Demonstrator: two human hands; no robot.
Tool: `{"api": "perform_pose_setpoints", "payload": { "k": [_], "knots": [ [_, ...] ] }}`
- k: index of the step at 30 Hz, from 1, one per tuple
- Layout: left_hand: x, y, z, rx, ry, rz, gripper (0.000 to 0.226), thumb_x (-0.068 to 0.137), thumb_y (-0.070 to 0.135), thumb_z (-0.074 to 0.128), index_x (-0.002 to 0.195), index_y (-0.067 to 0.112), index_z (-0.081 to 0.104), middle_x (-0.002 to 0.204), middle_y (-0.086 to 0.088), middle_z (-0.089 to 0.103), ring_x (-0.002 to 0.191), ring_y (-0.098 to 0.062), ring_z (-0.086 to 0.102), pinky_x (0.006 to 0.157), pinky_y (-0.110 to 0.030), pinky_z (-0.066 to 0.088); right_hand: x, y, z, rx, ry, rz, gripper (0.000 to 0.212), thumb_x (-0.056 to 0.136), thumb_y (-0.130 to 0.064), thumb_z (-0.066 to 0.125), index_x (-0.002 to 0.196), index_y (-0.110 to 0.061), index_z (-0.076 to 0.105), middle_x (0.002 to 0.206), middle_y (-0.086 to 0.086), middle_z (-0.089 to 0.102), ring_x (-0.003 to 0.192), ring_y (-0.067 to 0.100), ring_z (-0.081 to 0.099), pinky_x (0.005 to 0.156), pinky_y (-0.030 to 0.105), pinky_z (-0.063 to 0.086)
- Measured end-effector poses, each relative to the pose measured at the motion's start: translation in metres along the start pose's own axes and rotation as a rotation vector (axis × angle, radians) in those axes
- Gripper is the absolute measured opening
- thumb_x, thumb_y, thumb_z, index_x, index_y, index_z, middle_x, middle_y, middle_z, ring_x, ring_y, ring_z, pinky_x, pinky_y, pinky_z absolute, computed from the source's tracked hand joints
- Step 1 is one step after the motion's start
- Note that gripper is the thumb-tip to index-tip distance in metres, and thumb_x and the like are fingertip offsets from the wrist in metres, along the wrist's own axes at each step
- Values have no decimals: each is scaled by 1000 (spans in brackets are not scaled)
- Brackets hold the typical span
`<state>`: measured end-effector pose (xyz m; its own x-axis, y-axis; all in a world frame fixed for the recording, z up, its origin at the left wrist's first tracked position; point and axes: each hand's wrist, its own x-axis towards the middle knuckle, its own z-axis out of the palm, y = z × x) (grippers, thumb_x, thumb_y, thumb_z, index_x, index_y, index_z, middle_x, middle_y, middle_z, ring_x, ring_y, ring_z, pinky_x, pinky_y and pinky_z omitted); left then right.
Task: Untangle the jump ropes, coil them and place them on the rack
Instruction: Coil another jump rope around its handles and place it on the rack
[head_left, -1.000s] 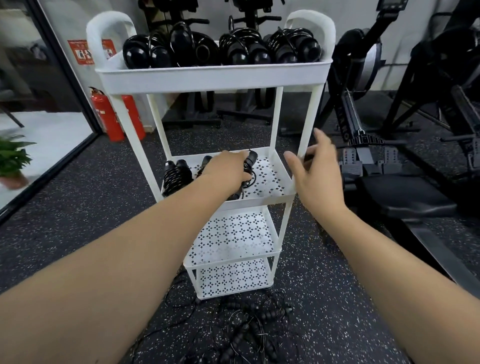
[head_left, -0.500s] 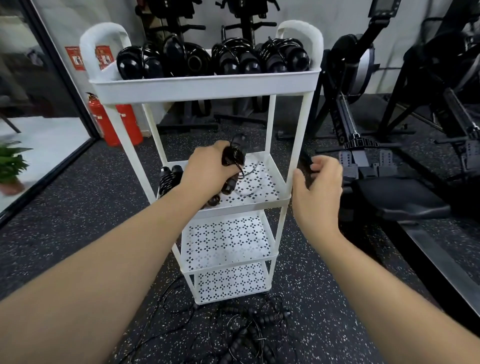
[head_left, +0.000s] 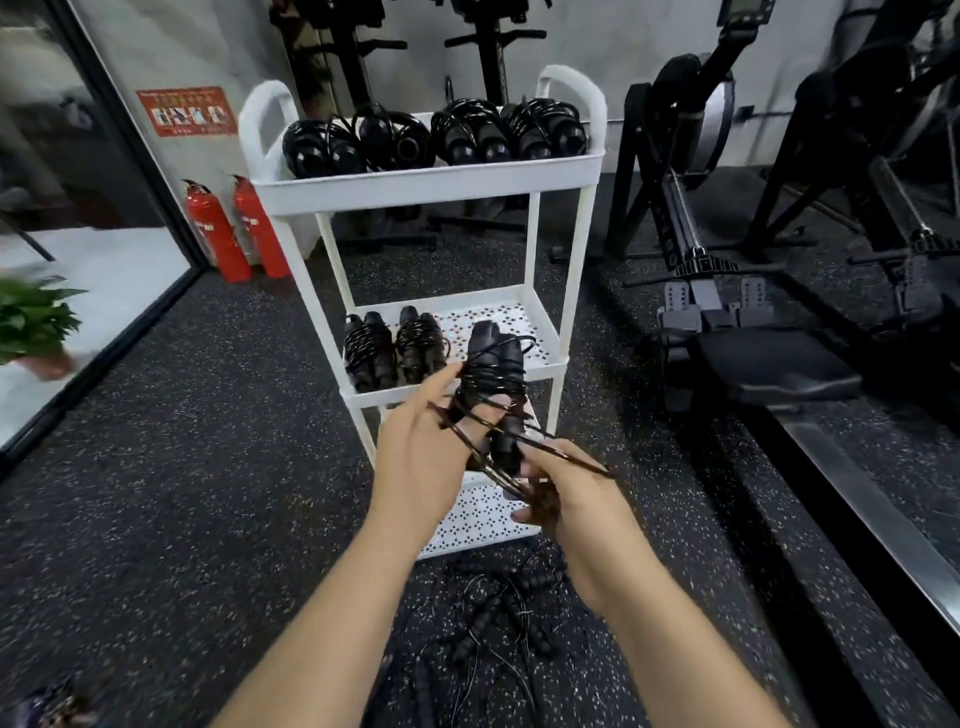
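Coiled ropes (head_left: 395, 348): two bundles, left part of the middle shelf of the rack (head_left: 426, 184).
Left hand (head_left: 418, 457): fingers curled round the paired handles of the jump rope (head_left: 493, 374), held just in front of that shelf, cord part-wound.
Tangled ropes (head_left: 498, 618): on the floor at the rack's foot.
Right hand (head_left: 571, 499): fingers closed, pinching loose cord loops.
Handling, as judged: light overall; cord thin and springy, apt to unwind; handles stiff and the best place to take hold.

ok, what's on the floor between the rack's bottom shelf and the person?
A tangled pile of black jump ropes, seen in the head view in front of the rack.
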<state>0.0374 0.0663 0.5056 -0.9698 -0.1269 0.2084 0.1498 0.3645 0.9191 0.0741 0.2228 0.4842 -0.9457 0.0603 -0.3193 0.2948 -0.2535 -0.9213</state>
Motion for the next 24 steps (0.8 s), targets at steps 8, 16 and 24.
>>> {"api": "perform_pose_setpoints", "payload": {
  "k": [8,16,24],
  "knots": [
    [-54,5,24,-340,-130,-131,40,105,20,68,128,54,66,112,13,81,106,-11,78,84,-27,64,-36,6,-4,198,-235,-41,33,96,-32,75,121,-11,69,107,1,80,92,14,74,77,28,54],
    [-42,-13,-8,-447,-456,-326,66,96,20,81,154,30,51,139,0,72,137,-18,62,125,-46,36,-15,7,-24,6,-115,-204,32,103,-31,70,118,-6,57,96,16,70,75,23,61,57,31,50],
    [-16,-28,-62,-247,-216,-394,66,93,-22,50,129,28,74,127,12,76,128,-9,66,116,-43,48,-13,-5,-51,-331,-160,-55,33,103,-36,71,106,-6,57,77,18,71,58,25,53,47,31,39]
  ]
}}
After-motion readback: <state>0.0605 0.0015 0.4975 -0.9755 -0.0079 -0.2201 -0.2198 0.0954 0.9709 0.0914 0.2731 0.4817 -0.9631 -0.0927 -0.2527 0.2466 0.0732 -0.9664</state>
